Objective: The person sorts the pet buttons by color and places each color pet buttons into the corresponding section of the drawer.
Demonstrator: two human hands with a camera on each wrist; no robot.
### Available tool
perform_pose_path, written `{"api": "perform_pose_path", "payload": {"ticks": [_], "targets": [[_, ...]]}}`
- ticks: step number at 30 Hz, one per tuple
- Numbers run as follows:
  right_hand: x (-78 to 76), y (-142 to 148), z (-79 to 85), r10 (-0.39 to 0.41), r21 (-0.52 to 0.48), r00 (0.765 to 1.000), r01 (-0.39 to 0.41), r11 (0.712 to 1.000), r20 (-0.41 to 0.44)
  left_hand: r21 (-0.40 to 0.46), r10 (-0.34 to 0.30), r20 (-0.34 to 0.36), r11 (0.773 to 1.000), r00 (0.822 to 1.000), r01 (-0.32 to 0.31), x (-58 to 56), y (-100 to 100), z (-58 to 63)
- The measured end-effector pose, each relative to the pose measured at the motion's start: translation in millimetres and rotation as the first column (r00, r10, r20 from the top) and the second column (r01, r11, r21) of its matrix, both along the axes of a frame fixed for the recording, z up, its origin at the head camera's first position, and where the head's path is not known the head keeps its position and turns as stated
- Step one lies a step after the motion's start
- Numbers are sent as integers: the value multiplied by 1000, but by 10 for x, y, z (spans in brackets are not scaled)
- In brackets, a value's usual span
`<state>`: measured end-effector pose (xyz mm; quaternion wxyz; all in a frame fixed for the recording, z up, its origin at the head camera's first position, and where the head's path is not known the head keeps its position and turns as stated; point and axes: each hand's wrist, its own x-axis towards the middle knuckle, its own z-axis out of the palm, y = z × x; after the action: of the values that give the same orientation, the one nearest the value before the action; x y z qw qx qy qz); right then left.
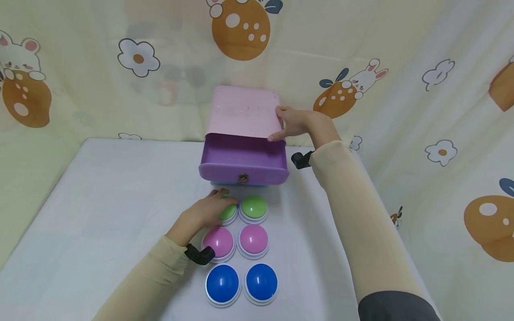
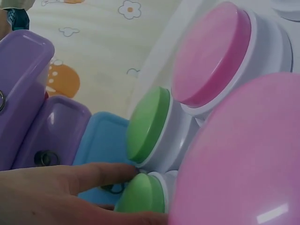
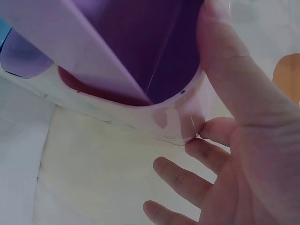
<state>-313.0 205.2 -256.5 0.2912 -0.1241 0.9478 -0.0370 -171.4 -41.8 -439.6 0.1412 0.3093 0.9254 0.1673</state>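
Observation:
A pink drawer cabinet (image 1: 245,109) stands at the table's back with its top purple drawer (image 1: 243,171) pulled out, the part in view bare inside. My right hand (image 1: 299,122) rests on the cabinet's upper right side. Its thumb lies at the top front edge; the other fingers spread along the side in the right wrist view. My left hand (image 1: 206,209) holds the left green dome button (image 2: 143,194), fingers on either side of its dome. Beside it sits the other green dome button (image 1: 254,207), on a white base.
Toward me stand two pink dome buttons (image 1: 254,239) and two blue dome buttons (image 1: 262,281), in pairs on the white table (image 1: 120,200). A second purple drawer (image 2: 58,133) and a blue drawer (image 2: 101,145) are pushed in. A printed curtain (image 1: 172,102) hangs behind.

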Motion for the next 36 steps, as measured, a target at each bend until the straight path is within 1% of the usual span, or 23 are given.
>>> {"api": "perform_pose_path", "payload": {"ticks": [3,7,11,13,18,21,24,29,32,36], "targets": [[21,8,1,-7,6,1000,7,1000,1,-22,-28,-6,999,1000,28,-9,8,16],[39,14,-7,-25,-1,1000,25,1000,3,-37,-54,-44,998,998,53,0,18,31],[41,11,-8,-22,-9,1000,22,1000,3,-57,-54,-56,997,997,51,7,16,63],[37,7,-2,-29,-11,1000,29,1000,6,-70,-44,-39,997,998,42,1,14,77],[17,-16,19,-34,4,999,34,999,6,-78,-27,-48,997,998,23,6,-1,140],[9,-27,24,-28,18,1000,28,999,4,-76,-5,-47,997,999,1,36,-23,213],[15,-36,30,-27,26,1000,26,999,5,-83,8,-67,996,998,-14,84,-57,299],[28,-41,42,-28,35,1000,28,999,1,-98,-17,-129,995,992,4,173,-95,466],[27,-46,48,-22,41,1000,22,999,-2,-99,-26,-148,995,989,12,236,-105,572],[25,-63,55,0,58,1000,0,998,-6,-111,-24,-154,994,988,7,323,-122,716]]}}
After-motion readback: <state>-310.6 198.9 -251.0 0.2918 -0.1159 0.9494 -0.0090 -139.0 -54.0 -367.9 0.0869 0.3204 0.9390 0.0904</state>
